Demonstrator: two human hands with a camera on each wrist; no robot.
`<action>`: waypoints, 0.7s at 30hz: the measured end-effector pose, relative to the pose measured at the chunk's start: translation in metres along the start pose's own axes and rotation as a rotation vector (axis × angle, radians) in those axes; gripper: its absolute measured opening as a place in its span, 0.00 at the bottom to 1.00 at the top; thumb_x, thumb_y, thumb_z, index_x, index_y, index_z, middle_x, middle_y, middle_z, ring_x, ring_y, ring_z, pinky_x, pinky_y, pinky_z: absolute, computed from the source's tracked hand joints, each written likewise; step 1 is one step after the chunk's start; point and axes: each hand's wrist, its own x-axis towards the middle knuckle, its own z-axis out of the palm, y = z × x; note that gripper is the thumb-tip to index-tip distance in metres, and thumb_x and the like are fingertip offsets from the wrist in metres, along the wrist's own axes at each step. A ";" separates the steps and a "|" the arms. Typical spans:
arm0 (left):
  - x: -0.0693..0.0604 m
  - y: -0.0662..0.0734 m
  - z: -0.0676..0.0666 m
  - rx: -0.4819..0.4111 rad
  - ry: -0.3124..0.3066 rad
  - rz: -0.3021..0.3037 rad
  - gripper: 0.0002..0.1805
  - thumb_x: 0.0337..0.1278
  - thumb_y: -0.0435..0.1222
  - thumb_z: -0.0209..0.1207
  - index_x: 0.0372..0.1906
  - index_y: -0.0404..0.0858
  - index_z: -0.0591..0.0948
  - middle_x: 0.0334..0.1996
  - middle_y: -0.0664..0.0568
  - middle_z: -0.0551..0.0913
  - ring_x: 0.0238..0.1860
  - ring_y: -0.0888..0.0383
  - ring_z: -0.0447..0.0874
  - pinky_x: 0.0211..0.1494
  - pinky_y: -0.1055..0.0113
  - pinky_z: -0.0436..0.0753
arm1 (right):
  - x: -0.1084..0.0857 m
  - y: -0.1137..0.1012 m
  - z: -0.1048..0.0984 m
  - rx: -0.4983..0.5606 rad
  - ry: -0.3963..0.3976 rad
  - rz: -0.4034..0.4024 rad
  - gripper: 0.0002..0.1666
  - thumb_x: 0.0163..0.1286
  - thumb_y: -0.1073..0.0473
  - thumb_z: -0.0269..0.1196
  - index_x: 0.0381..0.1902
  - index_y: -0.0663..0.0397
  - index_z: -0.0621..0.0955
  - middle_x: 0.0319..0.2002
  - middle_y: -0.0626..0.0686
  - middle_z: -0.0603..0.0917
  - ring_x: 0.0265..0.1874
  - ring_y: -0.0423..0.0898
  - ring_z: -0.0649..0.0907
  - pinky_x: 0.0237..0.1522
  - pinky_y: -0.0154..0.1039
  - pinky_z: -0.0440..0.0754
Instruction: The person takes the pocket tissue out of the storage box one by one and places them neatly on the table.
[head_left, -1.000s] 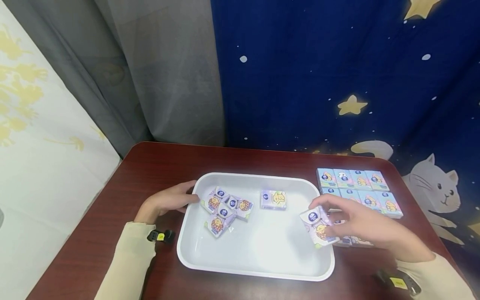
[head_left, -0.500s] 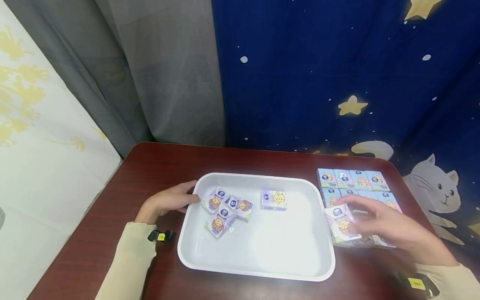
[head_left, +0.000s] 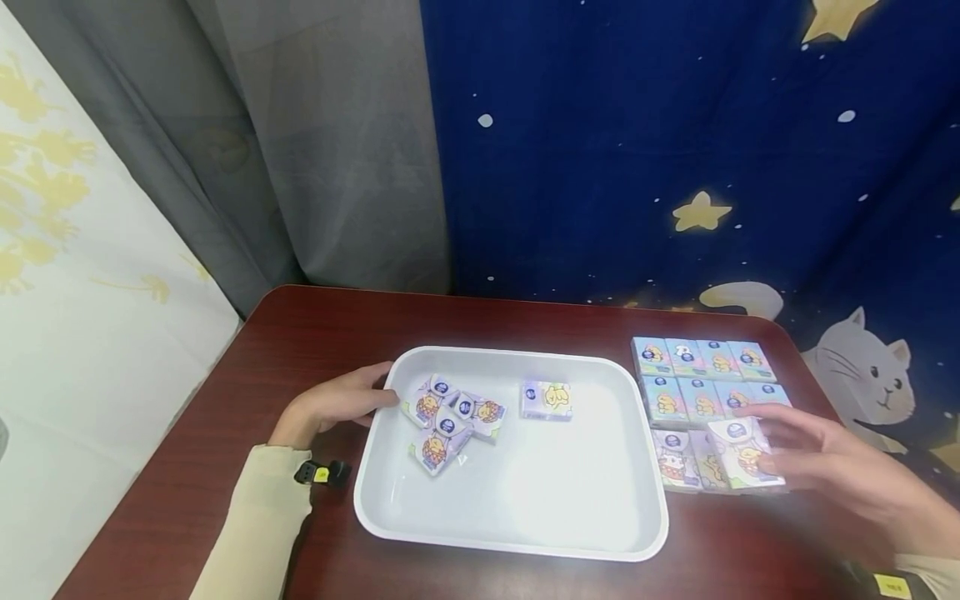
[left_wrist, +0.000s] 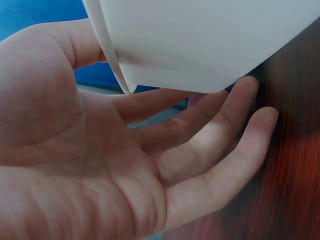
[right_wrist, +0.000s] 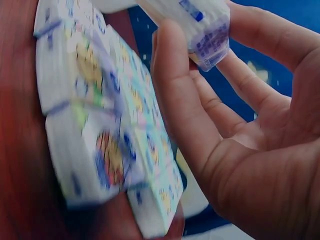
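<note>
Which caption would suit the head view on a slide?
Left hand gripping a white tray, right hand holding a packet.

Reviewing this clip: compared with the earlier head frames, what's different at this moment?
The right hand has moved rightward, carrying the held purple packet from over the right end of the white tray to above the purple row beside it. Nothing was visibly let go. Unchanged: the left hand at the tray's left rim and the four packets inside.
</note>
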 end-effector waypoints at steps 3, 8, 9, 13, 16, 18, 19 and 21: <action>0.000 0.000 0.000 0.000 0.000 -0.005 0.35 0.77 0.33 0.61 0.82 0.32 0.65 0.58 0.38 0.85 0.50 0.44 0.92 0.54 0.42 0.91 | -0.005 0.010 -0.012 -0.004 0.009 -0.007 0.35 0.85 0.67 0.57 0.69 0.13 0.79 0.60 0.40 0.86 0.53 0.53 0.89 0.54 0.49 0.91; 0.000 0.001 0.000 -0.001 0.004 -0.013 0.35 0.77 0.33 0.61 0.82 0.33 0.65 0.58 0.38 0.85 0.50 0.44 0.92 0.54 0.42 0.91 | -0.016 0.021 -0.019 0.109 0.147 0.107 0.34 0.85 0.64 0.60 0.73 0.13 0.74 0.60 0.37 0.86 0.55 0.57 0.89 0.56 0.52 0.90; 0.000 0.001 0.000 -0.003 0.006 -0.016 0.35 0.77 0.33 0.61 0.82 0.34 0.65 0.58 0.39 0.85 0.50 0.44 0.92 0.54 0.42 0.91 | -0.018 0.023 -0.020 0.141 0.179 0.134 0.34 0.85 0.62 0.61 0.74 0.14 0.73 0.59 0.37 0.86 0.56 0.58 0.88 0.57 0.53 0.90; -0.001 0.001 0.001 -0.004 0.003 -0.011 0.34 0.77 0.33 0.61 0.81 0.33 0.66 0.58 0.38 0.85 0.50 0.44 0.92 0.54 0.43 0.92 | -0.022 0.033 -0.031 0.190 0.210 0.147 0.32 0.86 0.63 0.60 0.72 0.13 0.75 0.58 0.35 0.87 0.56 0.56 0.89 0.55 0.53 0.90; -0.001 0.002 0.002 -0.012 -0.005 -0.002 0.34 0.77 0.33 0.61 0.81 0.33 0.66 0.58 0.38 0.86 0.50 0.43 0.92 0.54 0.42 0.92 | -0.025 0.043 -0.045 0.196 0.147 0.066 0.33 0.87 0.67 0.55 0.66 0.14 0.80 0.57 0.36 0.88 0.54 0.52 0.89 0.53 0.51 0.90; -0.002 0.002 0.003 -0.019 -0.008 0.001 0.34 0.77 0.33 0.61 0.81 0.32 0.66 0.58 0.38 0.85 0.50 0.43 0.92 0.54 0.42 0.92 | -0.026 0.051 -0.054 0.196 0.096 -0.018 0.36 0.87 0.71 0.52 0.64 0.15 0.82 0.56 0.36 0.89 0.52 0.48 0.90 0.51 0.47 0.91; -0.002 0.003 0.003 -0.022 -0.008 0.000 0.34 0.76 0.33 0.61 0.81 0.32 0.66 0.58 0.38 0.85 0.50 0.43 0.91 0.54 0.42 0.91 | -0.027 0.055 -0.058 0.199 0.069 -0.066 0.38 0.86 0.73 0.50 0.64 0.16 0.83 0.56 0.37 0.89 0.51 0.47 0.90 0.50 0.46 0.91; -0.002 0.003 0.003 -0.023 -0.006 -0.002 0.34 0.76 0.33 0.62 0.81 0.32 0.66 0.58 0.38 0.85 0.50 0.43 0.91 0.54 0.42 0.91 | -0.028 0.062 -0.065 0.227 0.023 -0.146 0.41 0.85 0.77 0.47 0.66 0.20 0.84 0.56 0.38 0.89 0.51 0.45 0.90 0.50 0.44 0.91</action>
